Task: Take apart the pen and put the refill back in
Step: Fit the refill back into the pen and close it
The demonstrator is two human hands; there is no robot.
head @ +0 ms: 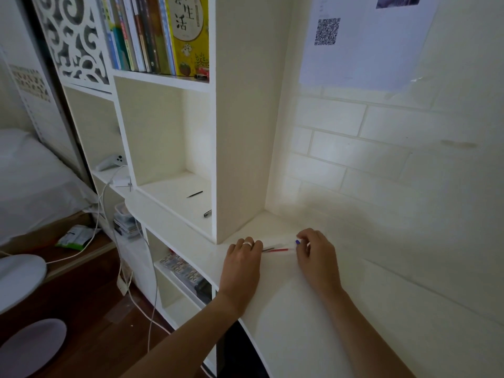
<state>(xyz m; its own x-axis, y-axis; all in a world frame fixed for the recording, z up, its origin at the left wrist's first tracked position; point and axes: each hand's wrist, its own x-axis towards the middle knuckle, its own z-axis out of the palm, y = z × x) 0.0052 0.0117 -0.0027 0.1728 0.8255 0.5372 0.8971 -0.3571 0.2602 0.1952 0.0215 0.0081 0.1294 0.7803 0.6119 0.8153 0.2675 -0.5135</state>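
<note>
On the white desk (pixel 313 309) both hands meet over pen parts. A thin red refill (pixel 278 250) lies between them, with a darker grey piece (pixel 268 249) beside it near my left fingertips. My left hand (pixel 242 264), with a ring on one finger, rests palm down, its fingertips at the left end of the parts. My right hand (pixel 316 255) pinches the right end, where a small blue piece (pixel 297 242) shows at the fingertips. A clear pen barrel around the refill is too faint to tell.
A white shelf unit (pixel 240 132) stands just behind the hands. Its open cubby holds a thin dark stick (pixel 194 194) and a dark pen piece (pixel 207 213). Books (pixel 163 34) fill the upper shelf. A brick-pattern wall (pixel 381 159) runs along the right. Cables (pixel 152 296) hang at the left.
</note>
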